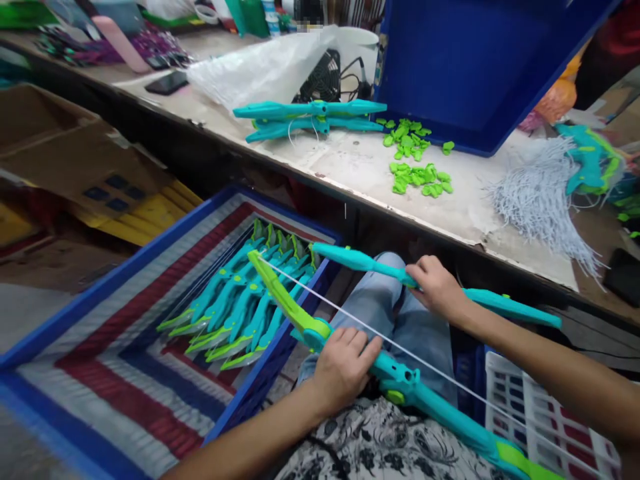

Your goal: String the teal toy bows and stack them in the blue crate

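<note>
Across my lap lies a teal and green toy bow (435, 400) with a white string stretched along it. My left hand (345, 360) is wrapped round its body near the green upper limb. Farther out, my right hand (435, 287) grips a second toy bow (360, 259), teal, at its middle; its two ends stick out on either side of the fist, above my knees. To the left, several finished-looking toy bows (240, 293) lie in a row inside a blue crate (125, 267) with a striped lining.
On the bench (345, 160) sit more teal bow pieces (310, 120), small green parts (415, 177), a bundle of white strings (535, 193), a phone (167, 82) and a large blue bin (450, 73). A white basket (505, 380) stands at my right; cardboard boxes (65, 153) are at far left.
</note>
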